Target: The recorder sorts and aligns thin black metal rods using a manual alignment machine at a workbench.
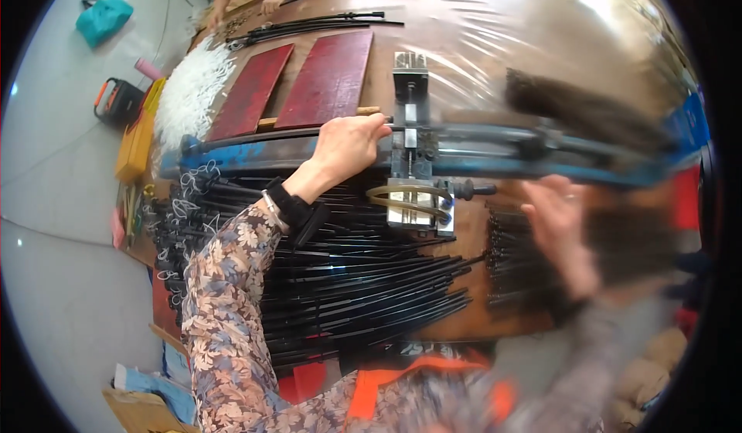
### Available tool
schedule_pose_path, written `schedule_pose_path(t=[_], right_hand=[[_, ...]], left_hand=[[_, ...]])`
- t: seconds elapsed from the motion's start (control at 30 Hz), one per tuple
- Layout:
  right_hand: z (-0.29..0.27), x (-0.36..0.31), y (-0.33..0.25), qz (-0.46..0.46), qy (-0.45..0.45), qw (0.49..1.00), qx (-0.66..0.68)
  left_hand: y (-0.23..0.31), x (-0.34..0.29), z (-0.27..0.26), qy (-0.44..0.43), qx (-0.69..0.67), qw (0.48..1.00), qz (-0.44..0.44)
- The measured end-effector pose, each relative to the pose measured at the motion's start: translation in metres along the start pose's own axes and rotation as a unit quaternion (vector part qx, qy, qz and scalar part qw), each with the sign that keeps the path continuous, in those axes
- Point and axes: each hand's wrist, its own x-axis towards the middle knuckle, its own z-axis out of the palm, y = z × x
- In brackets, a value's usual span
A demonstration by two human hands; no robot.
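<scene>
Rod lies left-right under left hand, feeding metal jig.

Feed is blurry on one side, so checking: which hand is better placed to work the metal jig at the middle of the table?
Left, probably. The left hand already rests at the long rod right beside the metal jig. The right hand is blurred, apart from it.

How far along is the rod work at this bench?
Done: hard to tell; black rod bundles lie at the far end near another person. In hand: the left hand grips a rod at the metal jig; the right hand is blurred. Left: a big pile of black rods nearby.
</scene>
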Motion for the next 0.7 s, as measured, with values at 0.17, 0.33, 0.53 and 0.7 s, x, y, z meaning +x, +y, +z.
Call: schedule_pose_path(t=[0.17, 0.33, 0.53, 0.7], right_hand=[[0.009, -0.006, -0.009, 0.045, -0.028, 0.996, 0.067], [0.045, 0.001, -0.016, 0.066, -0.046, 0.973, 0.215], [0.064, 0.003, -0.006, 0.091, -0.022, 0.947, 0.307], [0.012, -0.016, -0.012, 0.106, -0.377, 0.895, 0.213]], left_hand=[[0.006, 0.0, 0.002, 0.004, -0.011, 1.0, -0.005], [0.003, -0.001, 0.006, 0.021, 0.014, 0.999, 0.03], [-0.005, 0.0, 0.013, 0.048, 0.083, 0.992, 0.088], [-0.014, 0.011, 0.01, 0.121, 0.135, 0.959, 0.217]])
